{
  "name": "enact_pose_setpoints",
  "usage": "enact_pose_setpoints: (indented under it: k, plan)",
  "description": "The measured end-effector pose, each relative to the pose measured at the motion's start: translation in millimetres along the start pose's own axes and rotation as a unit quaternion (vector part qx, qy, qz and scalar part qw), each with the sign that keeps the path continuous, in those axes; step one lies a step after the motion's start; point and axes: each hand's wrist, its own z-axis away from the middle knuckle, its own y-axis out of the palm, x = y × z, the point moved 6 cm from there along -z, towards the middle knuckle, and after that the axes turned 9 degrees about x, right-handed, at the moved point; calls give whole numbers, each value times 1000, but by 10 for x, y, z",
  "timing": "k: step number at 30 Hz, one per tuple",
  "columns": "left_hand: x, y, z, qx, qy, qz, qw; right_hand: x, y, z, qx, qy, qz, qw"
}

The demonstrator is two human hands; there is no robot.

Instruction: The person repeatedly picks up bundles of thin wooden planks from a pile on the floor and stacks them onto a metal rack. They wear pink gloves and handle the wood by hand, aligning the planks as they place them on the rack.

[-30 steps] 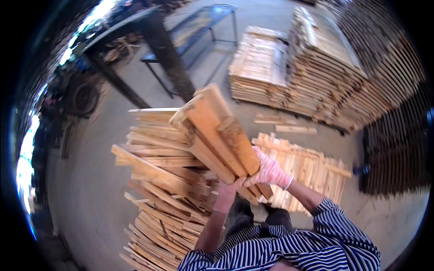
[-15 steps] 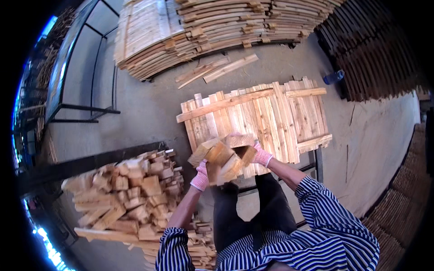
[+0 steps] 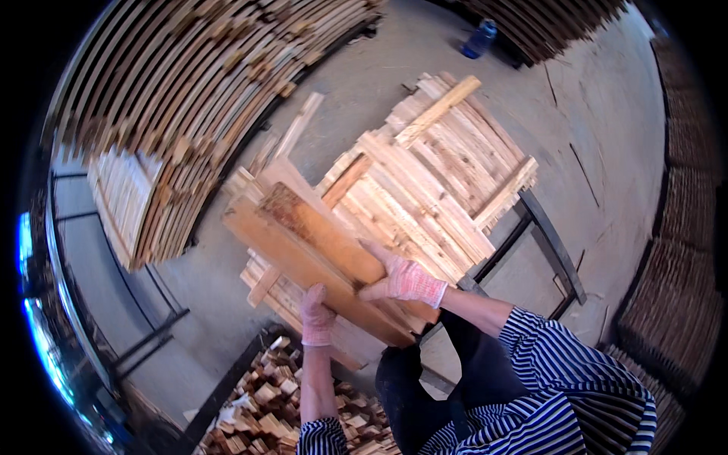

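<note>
Before the legs (image 3: 485,360), one left hand (image 3: 317,315) and one right hand (image 3: 403,279), both grips closed round boards (image 3: 280,250): two broad ones countable, others overlapped. One offcut pile (image 3: 262,396) by the left forearm (image 3: 316,387), cut off below. Under the boards, one slat panel (image 3: 413,208), partly hidden. Farther: one blue jug (image 3: 479,39); stacks (image 3: 205,98) upper left, cropped, count unclear.

This looks like a woodworking workshop: a tall stack of pale slatted wooden panels (image 3: 197,98), dark brown stacked wood (image 3: 661,292) along the right, a heap of pale cut wooden pieces (image 3: 265,409), and a black metal stand (image 3: 557,250) on a grey concrete floor (image 3: 409,53).
</note>
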Motion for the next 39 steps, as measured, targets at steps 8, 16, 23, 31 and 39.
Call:
enact_pose_setpoints:
  k: [8, 16, 23, 31, 39]
  plan:
    - [1233, 263, -1053, -91, -92, -53, 990, -815, -2406, -72, -135, 145, 22, 980]
    - [1459, 1007, -1596, -84, -143, -91, 982, -1647, -3822, -22, -347, 92, 361, 861]
    - [1437, 755, -1559, -127, -144, -87, 978, -1355, -3262, -35, -251, 72, 383, 886]
    - [1486, 921, -1645, -115, -139, -103, 978, -1554, -2597, -280, -158, 23, 257, 953]
    - [1420, 691, -1566, -119, -124, -89, 981, -1335, -2493, -464, -98, 13, 202, 974]
